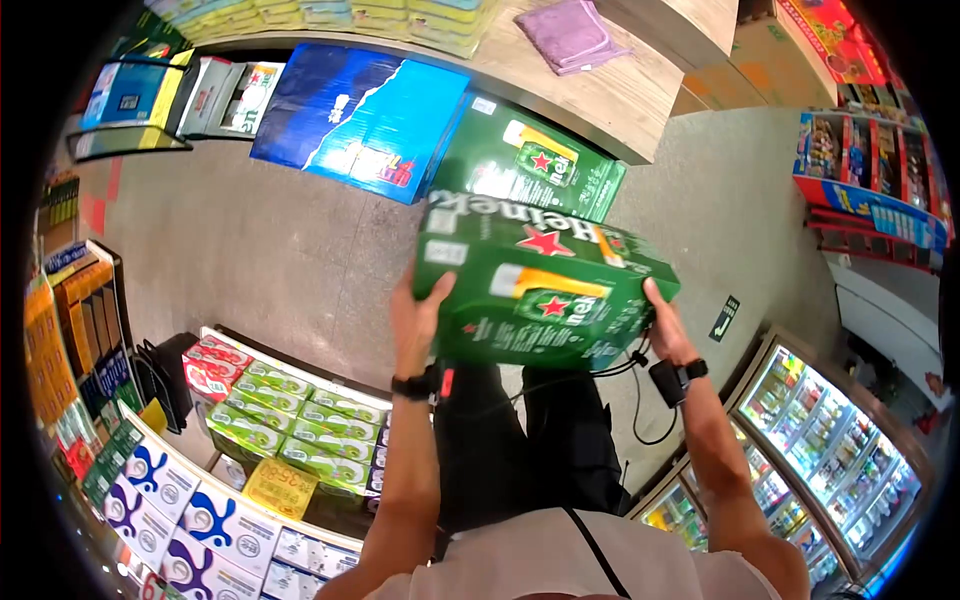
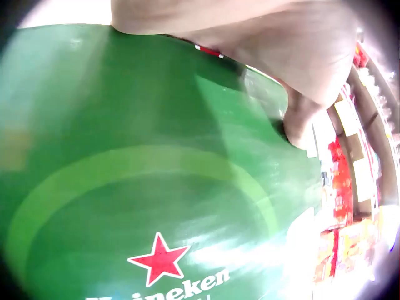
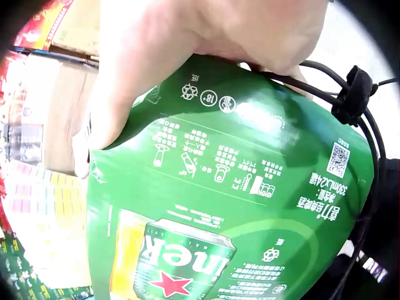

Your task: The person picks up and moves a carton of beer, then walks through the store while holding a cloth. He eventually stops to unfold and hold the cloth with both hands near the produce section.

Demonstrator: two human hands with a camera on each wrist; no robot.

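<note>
A green Heineken beer carton [image 1: 500, 320] is held up in front of the person's legs, its long side and top both showing. The left hand [image 1: 418, 315] grips its left end, thumb on the near long side. At the opposite end the right hand [image 1: 668, 325] holds on, with its thumb over the edge. In the left wrist view, fingers [image 2: 300, 122] press along the edge of the carton [image 2: 125, 206]. The right wrist view has the right hand [image 3: 187, 44] curled over a corner of the carton [image 3: 187, 187], which is dented there.
Another green Heineken carton [image 1: 500, 150] stands on the floor beyond, beside a blue carton [image 1: 350, 120]. Behind them is a wooden shelf [image 1: 640, 100] with a purple cloth [image 1: 570, 35]. Stacked drink packs [image 1: 300, 420] flank the left, a glass-door fridge [image 1: 830, 440] the right. A black cable [image 1: 640, 400] hangs between the wrists.
</note>
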